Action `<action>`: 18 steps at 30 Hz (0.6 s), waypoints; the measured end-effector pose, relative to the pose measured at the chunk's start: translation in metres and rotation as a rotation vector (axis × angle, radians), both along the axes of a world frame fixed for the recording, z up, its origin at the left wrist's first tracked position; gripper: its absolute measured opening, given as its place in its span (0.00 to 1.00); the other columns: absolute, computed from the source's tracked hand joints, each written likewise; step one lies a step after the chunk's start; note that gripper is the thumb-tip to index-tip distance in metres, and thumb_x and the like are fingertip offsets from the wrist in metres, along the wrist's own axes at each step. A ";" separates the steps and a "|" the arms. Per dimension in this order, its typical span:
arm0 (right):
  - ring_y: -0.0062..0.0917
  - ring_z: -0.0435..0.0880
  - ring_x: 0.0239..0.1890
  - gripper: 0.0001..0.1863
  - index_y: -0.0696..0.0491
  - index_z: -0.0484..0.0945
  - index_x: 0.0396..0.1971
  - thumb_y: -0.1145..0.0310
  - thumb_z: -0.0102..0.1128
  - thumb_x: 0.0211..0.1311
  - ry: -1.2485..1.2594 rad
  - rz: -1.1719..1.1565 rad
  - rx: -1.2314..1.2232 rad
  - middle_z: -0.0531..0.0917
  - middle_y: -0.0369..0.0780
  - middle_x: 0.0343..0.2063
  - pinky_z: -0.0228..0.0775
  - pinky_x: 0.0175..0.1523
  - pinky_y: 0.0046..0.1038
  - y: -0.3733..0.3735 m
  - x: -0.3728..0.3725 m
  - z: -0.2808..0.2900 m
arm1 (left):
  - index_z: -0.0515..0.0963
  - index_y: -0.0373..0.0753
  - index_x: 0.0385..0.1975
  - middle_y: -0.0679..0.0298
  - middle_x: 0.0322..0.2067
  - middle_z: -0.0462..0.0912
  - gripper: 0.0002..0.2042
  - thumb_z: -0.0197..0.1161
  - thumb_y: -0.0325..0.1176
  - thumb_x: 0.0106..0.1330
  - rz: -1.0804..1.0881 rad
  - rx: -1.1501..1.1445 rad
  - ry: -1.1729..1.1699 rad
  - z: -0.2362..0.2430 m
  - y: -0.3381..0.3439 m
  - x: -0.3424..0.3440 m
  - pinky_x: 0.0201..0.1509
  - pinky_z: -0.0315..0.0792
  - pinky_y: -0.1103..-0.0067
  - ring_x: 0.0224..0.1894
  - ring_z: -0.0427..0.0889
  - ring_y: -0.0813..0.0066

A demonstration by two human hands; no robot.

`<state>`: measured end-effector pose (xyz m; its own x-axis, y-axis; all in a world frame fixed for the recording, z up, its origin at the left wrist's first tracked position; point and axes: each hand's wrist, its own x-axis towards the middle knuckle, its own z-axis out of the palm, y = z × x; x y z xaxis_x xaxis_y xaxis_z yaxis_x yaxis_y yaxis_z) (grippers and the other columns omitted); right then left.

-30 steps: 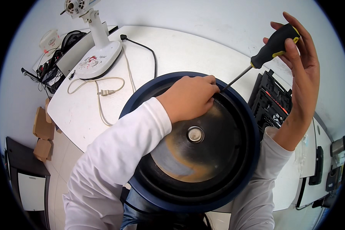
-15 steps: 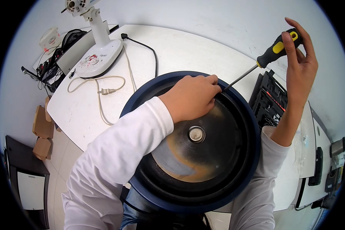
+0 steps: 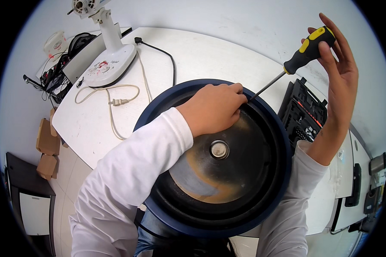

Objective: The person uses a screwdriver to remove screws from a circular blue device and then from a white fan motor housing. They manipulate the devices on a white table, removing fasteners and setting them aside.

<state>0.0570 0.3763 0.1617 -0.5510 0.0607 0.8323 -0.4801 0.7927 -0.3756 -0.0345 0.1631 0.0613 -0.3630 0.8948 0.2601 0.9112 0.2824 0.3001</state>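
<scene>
A round cooker base [image 3: 283, 180] with a dark blue rim lies tilted toward me. Inside is a scorched heating plate [image 3: 201, 186] with a silver button [image 3: 219, 150] at its centre. My left hand [image 3: 216, 107] reaches over the plate to the far inner wall, its fingers curled and closed beside the screwdriver's tip; what they pinch is hidden. High on the right, my right hand [image 3: 341, 73] grips the black-and-yellow handle of a screwdriver [image 3: 302, 55] between thumb and fingers. Its shaft slants down to the groove inside the rim, next to my left fingertips.
On the white table [image 3: 201, 51], a white fan stand [image 3: 109, 64] and its cream plug cord [image 3: 120, 102] lie to the left. A black cord [image 3: 169, 55] runs behind the cooker. An opened black tool case [image 3: 302, 111] sits under my right forearm. Cardboard boxes [image 3: 48, 141] stand on the floor.
My right hand has turned the screwdriver handle: its yellow patches face differently and the handle has shifted slightly left. My left hand and the cooker base stay almost where they were.
</scene>
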 end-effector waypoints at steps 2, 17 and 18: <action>0.30 0.83 0.44 0.24 0.47 0.74 0.56 0.56 0.61 0.60 0.104 -0.113 0.044 0.81 0.44 0.46 0.73 0.55 0.33 -0.001 -0.004 -0.002 | 0.75 0.35 0.46 0.58 0.43 0.74 0.14 0.55 0.30 0.61 -0.001 0.007 0.001 0.001 0.001 0.000 0.46 0.74 0.69 0.40 0.79 0.59; 0.35 0.80 0.52 0.24 0.50 0.67 0.61 0.56 0.41 0.70 0.064 -0.003 0.052 0.78 0.47 0.52 0.73 0.55 0.35 -0.016 -0.003 -0.001 | 0.75 0.35 0.45 0.59 0.42 0.74 0.14 0.56 0.30 0.60 -0.012 0.023 0.021 -0.001 0.000 -0.001 0.44 0.74 0.68 0.39 0.79 0.59; 0.36 0.79 0.53 0.25 0.51 0.66 0.62 0.57 0.41 0.69 0.029 0.033 0.039 0.77 0.47 0.53 0.73 0.56 0.35 -0.016 0.000 0.000 | 0.75 0.35 0.45 0.59 0.42 0.74 0.14 0.56 0.30 0.60 -0.010 0.019 0.020 -0.001 0.001 -0.001 0.44 0.74 0.68 0.39 0.79 0.59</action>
<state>0.0569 0.3607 0.1618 -0.5279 0.0098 0.8492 -0.5162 0.7903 -0.3300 -0.0352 0.1638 0.0606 -0.3484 0.8931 0.2845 0.9198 0.2673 0.2874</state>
